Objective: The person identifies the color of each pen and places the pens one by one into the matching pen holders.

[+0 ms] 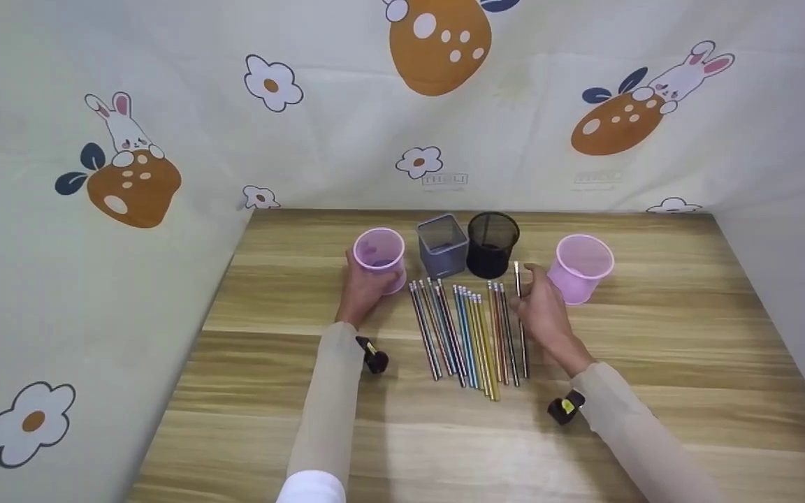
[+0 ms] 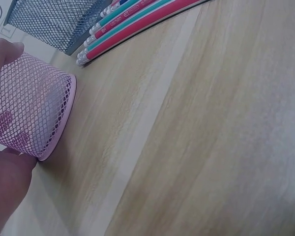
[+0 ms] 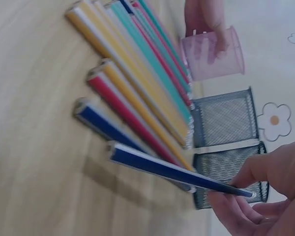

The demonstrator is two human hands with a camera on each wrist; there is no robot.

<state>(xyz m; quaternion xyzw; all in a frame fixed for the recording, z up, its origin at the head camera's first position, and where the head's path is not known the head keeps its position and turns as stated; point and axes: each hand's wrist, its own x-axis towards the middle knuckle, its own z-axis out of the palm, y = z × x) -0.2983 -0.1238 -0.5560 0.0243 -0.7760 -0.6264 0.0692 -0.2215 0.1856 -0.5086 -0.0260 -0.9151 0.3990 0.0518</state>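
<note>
Four mesh holders stand in a row at the back of our wooden table [image 1: 654, 335], and a spread of pencils [image 1: 469, 335] lies in front of them. Going from the left, our left hand [image 1: 364, 293] curls round the left pink cup [image 1: 379, 257], thumb and fingers wrapped on its wall; the left wrist view shows the pink mesh with its base rim flat on the wood. Next comes the grey square holder [image 1: 442, 244], then the black round holder [image 1: 492, 244], the two just beside each other. We cannot see anything inside any of the four from these views.

The pencils lie side by side, eraser ends toward the holders, in blue, teal, red, yellow and orange, their far ends near the grey and black holders. At the right edge of that spread our right hand [image 1: 546, 314] pinches a blue pencil [image 3: 177, 172] between thumb and fingertips near its eraser end, which is lifted off the table, with the shaft slanting above the others. It sits just in front of the black holder. Farthest right stands the right pink cup [image 1: 582, 267], tilted slightly, close to our right hand but apart from it.
</note>
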